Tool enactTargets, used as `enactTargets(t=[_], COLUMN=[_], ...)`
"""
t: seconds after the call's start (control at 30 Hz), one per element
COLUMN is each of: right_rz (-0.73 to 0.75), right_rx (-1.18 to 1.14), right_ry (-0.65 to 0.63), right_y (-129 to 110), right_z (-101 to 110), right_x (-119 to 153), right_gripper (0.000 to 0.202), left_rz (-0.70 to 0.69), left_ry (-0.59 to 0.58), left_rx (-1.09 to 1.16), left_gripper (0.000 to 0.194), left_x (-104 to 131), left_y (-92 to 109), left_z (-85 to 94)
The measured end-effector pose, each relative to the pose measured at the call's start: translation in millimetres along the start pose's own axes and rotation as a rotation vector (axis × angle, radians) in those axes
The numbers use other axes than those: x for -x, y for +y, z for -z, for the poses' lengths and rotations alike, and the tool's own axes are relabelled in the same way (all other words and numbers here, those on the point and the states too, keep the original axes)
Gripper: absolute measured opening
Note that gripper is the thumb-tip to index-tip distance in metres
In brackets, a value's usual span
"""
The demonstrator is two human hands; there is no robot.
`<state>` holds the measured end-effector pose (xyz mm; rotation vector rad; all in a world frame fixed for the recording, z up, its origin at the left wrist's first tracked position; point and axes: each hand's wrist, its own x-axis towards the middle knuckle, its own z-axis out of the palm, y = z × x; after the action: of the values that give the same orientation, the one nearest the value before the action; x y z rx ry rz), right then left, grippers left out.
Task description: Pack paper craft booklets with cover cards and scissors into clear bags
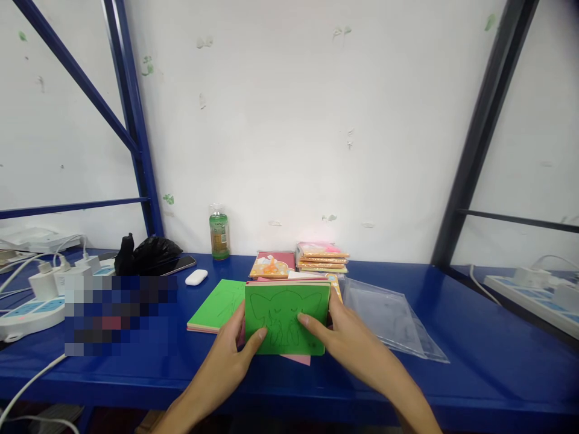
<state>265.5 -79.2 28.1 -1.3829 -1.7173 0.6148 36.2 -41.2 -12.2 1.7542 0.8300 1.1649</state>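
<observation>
Between both hands I hold a stack of coloured sheets (287, 301), tilted up toward me, its front sheet green with an animal face drawn in thin dark lines. My left hand (237, 340) grips the left side, thumb flat on the front. On the right side my right hand (332, 322) does the same, fingers hidden behind. Behind my left hand lies another stack of sheets (217, 304) with green on top. A pink sheet (298, 359) shows beneath the held stack. To the right rest clear plastic sleeves (384, 313).
At the back stand a pile of orange-edged packets (321, 256) and another orange packet (271, 265). A green-labelled bottle (219, 232), a white earphone case (196, 277), a phone (178, 265) and a black plastic bag (151, 253) are left. Power strips (34, 316) with cables flank the blue table (362, 386).
</observation>
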Motion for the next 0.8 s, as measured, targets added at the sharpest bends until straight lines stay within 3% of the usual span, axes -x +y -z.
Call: enactTargets(t=[0.27, 0.6, 0.8], right_rz=[-0.027, -0.013, 0.006], right_rx=[-0.033, -0.046, -0.056], right_ry=[0.041, 0.017, 0.000], right_y=[-3.1, 0.8, -2.6], right_z=[0.4, 2.6, 3.1], right_x=[1.6, 1.0, 2.0], right_gripper=[0.074, 0.054, 0.055], left_rz=[0.034, 0.057, 0.046], left_ry=[0.008, 0.013, 0.061], left_rx=[0.054, 0.166, 0.161], left_gripper=[0.062, 0.046, 0.043], left_x=[1.1, -3.1, -2.9], left_y=[-1.4, 2.0, 4.2], left_z=[-3.8, -3.4, -4.8])
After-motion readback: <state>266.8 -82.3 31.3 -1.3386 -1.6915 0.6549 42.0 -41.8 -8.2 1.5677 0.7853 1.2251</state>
